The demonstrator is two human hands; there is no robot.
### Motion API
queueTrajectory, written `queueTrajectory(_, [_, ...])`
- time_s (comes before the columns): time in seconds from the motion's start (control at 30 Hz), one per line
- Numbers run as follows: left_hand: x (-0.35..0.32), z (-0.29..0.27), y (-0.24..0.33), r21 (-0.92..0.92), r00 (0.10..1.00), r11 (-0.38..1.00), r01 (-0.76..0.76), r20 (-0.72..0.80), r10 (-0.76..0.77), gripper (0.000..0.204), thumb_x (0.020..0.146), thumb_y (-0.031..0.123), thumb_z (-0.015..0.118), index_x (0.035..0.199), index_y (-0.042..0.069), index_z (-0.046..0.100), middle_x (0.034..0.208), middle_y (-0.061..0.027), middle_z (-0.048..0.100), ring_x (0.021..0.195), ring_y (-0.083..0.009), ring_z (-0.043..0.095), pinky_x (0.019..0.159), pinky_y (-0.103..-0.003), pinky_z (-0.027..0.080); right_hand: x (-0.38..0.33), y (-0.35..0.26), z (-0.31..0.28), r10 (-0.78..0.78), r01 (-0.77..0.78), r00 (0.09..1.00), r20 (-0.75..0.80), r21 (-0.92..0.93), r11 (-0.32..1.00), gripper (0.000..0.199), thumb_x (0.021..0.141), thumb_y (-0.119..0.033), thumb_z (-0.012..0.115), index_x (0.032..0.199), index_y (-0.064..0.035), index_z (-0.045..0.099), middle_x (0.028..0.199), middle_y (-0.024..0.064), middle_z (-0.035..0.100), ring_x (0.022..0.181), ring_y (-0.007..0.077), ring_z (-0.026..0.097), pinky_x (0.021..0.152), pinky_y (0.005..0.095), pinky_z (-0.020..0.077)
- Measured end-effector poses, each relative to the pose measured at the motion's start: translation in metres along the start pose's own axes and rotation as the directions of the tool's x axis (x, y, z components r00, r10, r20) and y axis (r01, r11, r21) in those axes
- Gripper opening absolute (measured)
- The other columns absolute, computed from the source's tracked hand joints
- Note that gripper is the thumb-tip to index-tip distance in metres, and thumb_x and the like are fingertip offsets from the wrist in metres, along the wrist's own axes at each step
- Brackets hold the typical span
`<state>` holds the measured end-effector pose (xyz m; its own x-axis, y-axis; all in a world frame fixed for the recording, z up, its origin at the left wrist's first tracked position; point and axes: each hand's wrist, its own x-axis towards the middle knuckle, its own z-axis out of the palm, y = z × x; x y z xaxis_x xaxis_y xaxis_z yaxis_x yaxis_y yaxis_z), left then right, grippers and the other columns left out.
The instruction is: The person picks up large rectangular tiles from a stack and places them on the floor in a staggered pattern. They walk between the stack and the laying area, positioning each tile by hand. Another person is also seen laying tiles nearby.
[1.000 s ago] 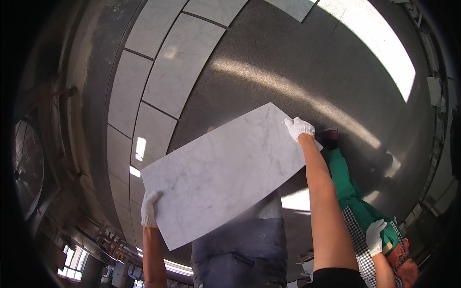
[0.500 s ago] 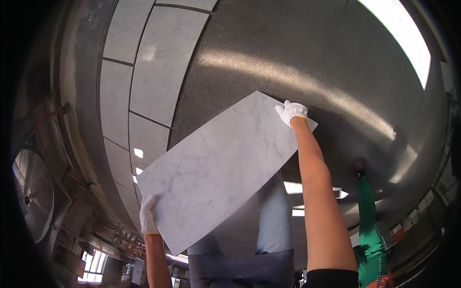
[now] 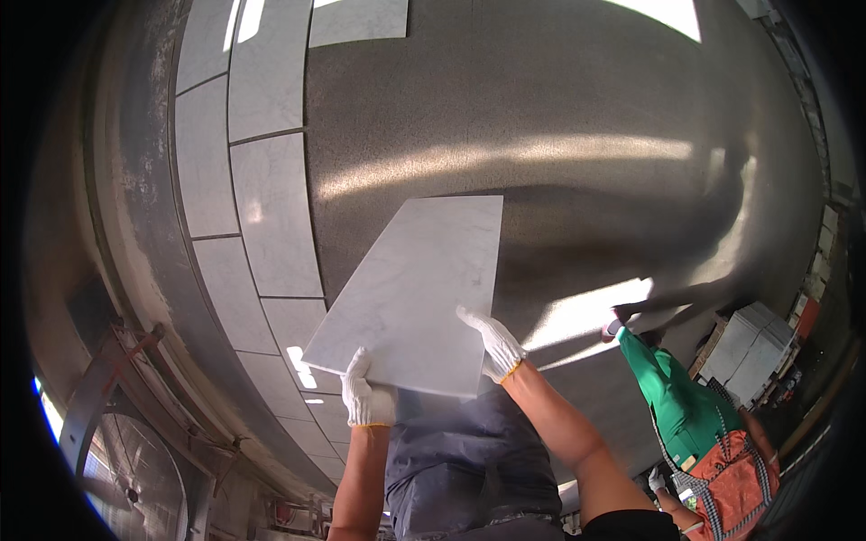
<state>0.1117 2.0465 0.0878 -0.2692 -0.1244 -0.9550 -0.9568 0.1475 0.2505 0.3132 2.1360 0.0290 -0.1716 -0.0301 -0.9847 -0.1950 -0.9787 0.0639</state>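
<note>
Between my two hands is a pale grey marbled stone slab (image 3: 415,288), held in front of my body above the floor. My left hand (image 3: 368,395), in a white knit glove, grips its near edge close to the left corner, thumb on top. My right hand (image 3: 492,346), gloved the same way with a yellow cuff, is closed on the right edge near the front, its thumb lying over the face. The fingers beneath the slab are hidden. Similar slabs (image 3: 271,207) lie in rows on the floor to the left, with narrow gaps between them.
Dark grey floor (image 3: 541,99) stretches ahead, streaked with sunlight. At the right stands a person in green trousers (image 3: 672,397) and an orange top. Behind them is a stack of slabs (image 3: 747,356). A large fan (image 3: 135,482) is at the lower left, by the wall.
The slab has turned and come closer to my body. My right hand has moved down to its near right side, and my left hand has shifted right. The view has swung round.
</note>
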Motion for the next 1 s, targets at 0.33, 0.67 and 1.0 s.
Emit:
queueTrajectory(0.33, [0.007, 0.03, 0.022, 0.245, 0.953, 0.955, 0.168, 0.207, -0.221, 0.033, 0.101, 0.021, 0.055, 0.128, 0.002, 0.057, 0.124, -0.0135, 0.065, 0.112, -0.0317, 0.064, 0.097, -0.046, 0.054, -0.041, -0.034, -0.085, 0.069, -0.078, 0.991, -0.118, -0.074, 0.994, 0.081, 0.092, -0.047, 0.068, 0.154, -0.0058, 0.036, 0.163, 0.0205, 0.026, 0.149, 0.0394, 0.025, 0.115, 0.0632, 0.0226])
queueTrajectory(0.67, [0.001, 0.044, 0.034, 0.29, 0.912, 0.93, 0.226, 0.271, -0.307, 0.034, 0.102, 0.021, 0.054, 0.129, 0.001, 0.059, 0.124, -0.0144, 0.066, 0.113, -0.0311, 0.063, 0.099, -0.046, 0.052, -0.065, -0.057, -0.077, -0.033, 0.026, 0.987, -0.157, -0.046, 0.999, 0.039, 0.098, -0.028, 0.066, 0.124, 0.0007, 0.061, 0.113, 0.0127, 0.068, 0.101, 0.024, 0.068, 0.083, 0.037, 0.0578])
queueTrajectory(1.0, [-0.051, 0.078, 0.126, 0.252, 0.885, 0.956, -0.152, 0.465, 0.018, 0.038, 0.099, 0.017, 0.053, 0.133, -0.001, 0.056, 0.118, -0.0138, 0.068, 0.105, -0.0276, 0.067, 0.095, -0.045, 0.053, -0.086, -0.107, 0.019, -0.141, 0.145, 0.989, 0.035, -0.215, 0.966, 0.059, 0.095, -0.046, 0.067, 0.131, 0.0012, 0.058, 0.128, 0.0141, 0.06, 0.111, 0.0259, 0.057, 0.092, 0.0449, 0.0481])
